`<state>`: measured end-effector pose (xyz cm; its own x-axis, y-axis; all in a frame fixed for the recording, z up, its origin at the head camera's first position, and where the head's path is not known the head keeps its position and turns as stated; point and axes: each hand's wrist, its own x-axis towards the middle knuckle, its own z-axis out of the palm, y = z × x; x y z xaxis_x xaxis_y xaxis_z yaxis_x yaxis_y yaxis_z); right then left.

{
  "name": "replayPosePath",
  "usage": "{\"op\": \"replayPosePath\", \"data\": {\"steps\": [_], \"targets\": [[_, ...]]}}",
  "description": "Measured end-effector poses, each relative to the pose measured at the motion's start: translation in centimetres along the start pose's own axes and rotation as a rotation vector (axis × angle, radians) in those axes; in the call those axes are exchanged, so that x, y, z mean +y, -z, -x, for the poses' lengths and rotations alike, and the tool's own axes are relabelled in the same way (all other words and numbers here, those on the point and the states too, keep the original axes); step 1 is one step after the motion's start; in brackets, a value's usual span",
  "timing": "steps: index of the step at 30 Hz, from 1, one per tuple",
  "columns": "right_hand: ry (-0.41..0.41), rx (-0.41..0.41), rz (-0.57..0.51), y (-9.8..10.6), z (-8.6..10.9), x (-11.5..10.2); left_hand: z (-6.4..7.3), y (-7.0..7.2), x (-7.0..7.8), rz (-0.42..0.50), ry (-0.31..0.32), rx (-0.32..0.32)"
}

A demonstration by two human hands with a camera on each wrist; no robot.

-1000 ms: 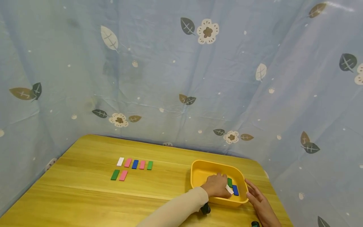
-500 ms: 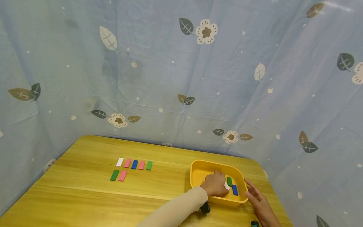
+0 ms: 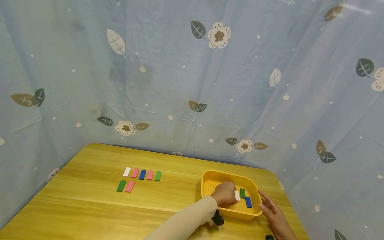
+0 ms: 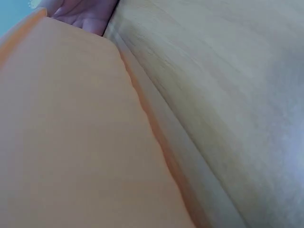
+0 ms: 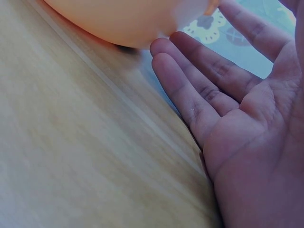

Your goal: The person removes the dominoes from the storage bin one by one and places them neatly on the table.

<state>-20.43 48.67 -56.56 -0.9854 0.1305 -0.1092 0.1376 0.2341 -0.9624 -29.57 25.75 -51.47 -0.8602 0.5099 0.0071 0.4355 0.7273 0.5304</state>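
A yellow tray (image 3: 228, 173) stands at the right of the table. My left hand (image 3: 225, 193) reaches inside it, knuckles up; its fingertips and anything under them are hidden. Just right of those knuckles lies a flat white tile (image 3: 237, 195), beside a green tile (image 3: 242, 193) and a blue tile (image 3: 248, 202). My right hand (image 3: 276, 218) is at the tray's right end, fingers extended and thumb apart, touching the outer wall. In the right wrist view, the right hand (image 5: 237, 118) shows nearly straight fingers against the tray (image 5: 118, 21). The left wrist view mostly holds the tray's outer wall (image 4: 85, 118).
On the left of the wooden table (image 3: 90, 206), several coloured tiles lie in a back row, including a blue tile (image 3: 142, 174). A dark green tile (image 3: 121, 186) and a pink tile (image 3: 130, 186) lie in front. A patterned curtain (image 3: 168, 83) hangs behind.
Inside the tray, my left hand has shifted slightly left. The white tile has moved left with it and now lies more fully in sight. My right hand stays at the tray's end.
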Motion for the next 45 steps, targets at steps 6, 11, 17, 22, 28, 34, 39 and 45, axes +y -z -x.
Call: {"op": "replayPosePath", "data": {"steps": [6,11,17,22,28,34,39,45], "targets": [[0.007,0.010,0.017,-0.4,-0.2,-0.1,0.3,0.7,-0.5,0.160,0.000,0.014],[-0.005,0.003,0.018,-0.5,-0.3,0.1,0.4,1.1,-1.0,0.404,0.020,-0.007],[-0.010,0.003,0.025,-0.5,-0.2,0.1,0.4,1.9,-1.3,0.703,0.015,-0.050],[-0.003,0.006,0.053,-0.3,0.0,0.1,0.8,3.2,-1.4,0.741,-0.020,-0.065],[0.014,-0.002,0.064,0.0,0.1,0.3,1.6,4.7,-1.9,0.721,-0.101,-0.082],[0.022,-0.004,0.077,0.1,0.0,0.4,2.3,5.9,-2.5,0.684,-0.185,-0.083],[0.039,-0.006,0.059,0.1,-0.1,0.5,3.0,6.8,-3.3,0.630,-0.243,-0.082],[0.055,-0.010,0.068,0.3,-0.1,0.5,4.0,8.1,-4.6,0.601,-0.275,-0.083]]}}
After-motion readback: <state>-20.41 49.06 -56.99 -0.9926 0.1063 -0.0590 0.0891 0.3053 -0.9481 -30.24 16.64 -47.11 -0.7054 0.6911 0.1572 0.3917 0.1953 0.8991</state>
